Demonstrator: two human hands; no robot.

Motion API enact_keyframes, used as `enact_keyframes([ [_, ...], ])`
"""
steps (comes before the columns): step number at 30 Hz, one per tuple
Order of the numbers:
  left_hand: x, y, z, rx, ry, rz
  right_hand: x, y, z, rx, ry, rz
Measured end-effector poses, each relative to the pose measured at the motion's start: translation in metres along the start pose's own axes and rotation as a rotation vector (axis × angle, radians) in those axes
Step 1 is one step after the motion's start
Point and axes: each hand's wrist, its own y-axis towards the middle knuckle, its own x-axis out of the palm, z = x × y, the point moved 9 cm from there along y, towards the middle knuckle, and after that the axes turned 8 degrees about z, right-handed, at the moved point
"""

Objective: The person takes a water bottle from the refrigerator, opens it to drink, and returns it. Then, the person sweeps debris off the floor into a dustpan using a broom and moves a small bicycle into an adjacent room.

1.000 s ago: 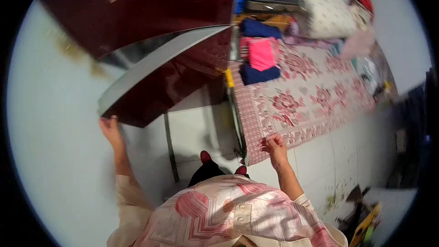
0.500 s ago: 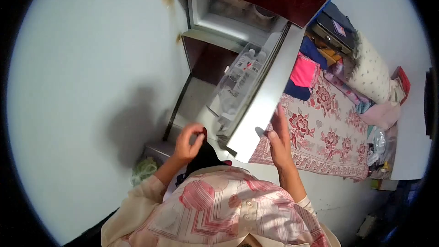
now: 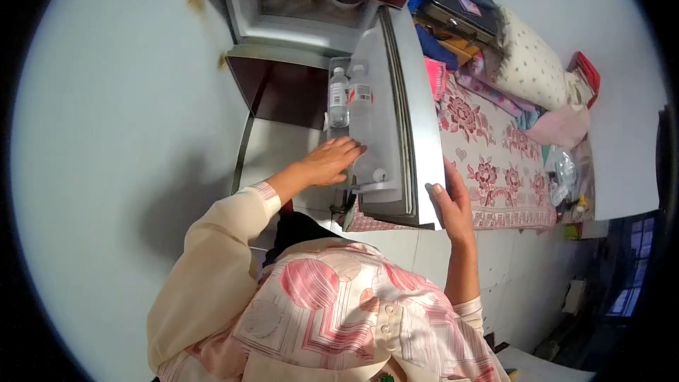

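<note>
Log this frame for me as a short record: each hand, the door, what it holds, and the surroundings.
Left hand: fingers extended, palm down, at the door's inner side; contact unclear
Right hand: at the outer edge of the door, thumb against it
Door: refrigerator door, standing open
Door contents: at least two clear bottles, labelled, caps toward the top of the picture
Beside the door: floral cover, pink cloth
Farther back: dark suitcase, rolled white bedding
</note>
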Motion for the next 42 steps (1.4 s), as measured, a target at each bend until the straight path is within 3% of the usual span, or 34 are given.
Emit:
enact_keyframes([
  [2,0.009,0.008,-0.003,-0.036,-0.024,-0.100,-0.002,0.002,-0.004,-0.005,-0.057,0.003],
  [6,0.018,0.011,-0.003,-0.071,-0.024,-0.091,-0.013,-0.006,-0.020,-0.142,-0.171,0.097],
  [9,0.016,0.006,-0.014,-0.190,-0.197,0.051,-0.035,-0.005,-0.032,-0.236,-0.209,0.208],
  [11,0.000,0.000,-0.037,-0.469,-0.475,0.354,-0.044,-0.004,-0.043,-0.289,-0.239,0.251],
  [15,-0.074,0.022,-0.027,-0.418,-0.677,0.582,-0.020,0.024,-0.110,-0.393,-0.193,0.224],
  [21,-0.154,0.046,0.050,-0.274,-0.610,0.457,0.074,0.034,-0.217,-0.767,-0.832,-0.125],
  [25,-0.167,0.057,0.083,-0.209,-0.464,0.395,0.081,0.035,-0.236,-0.891,-1.098,-0.135],
  [29,-0.179,0.069,0.105,-0.062,-0.410,0.510,0.061,0.038,-0.244,-0.922,-1.247,-0.089],
  [35,-0.191,0.093,0.133,-0.019,-0.331,0.418,0.034,0.018,-0.266,-1.070,-1.063,-0.052],
  [38,-0.186,0.097,0.143,-0.046,-0.489,0.301,0.025,0.008,-0.270,-1.111,-0.962,-0.084],
  [42,-0.155,0.094,0.159,-0.019,-0.841,-0.095,0.019,-0.009,-0.266,-1.148,-0.848,-0.234],
])
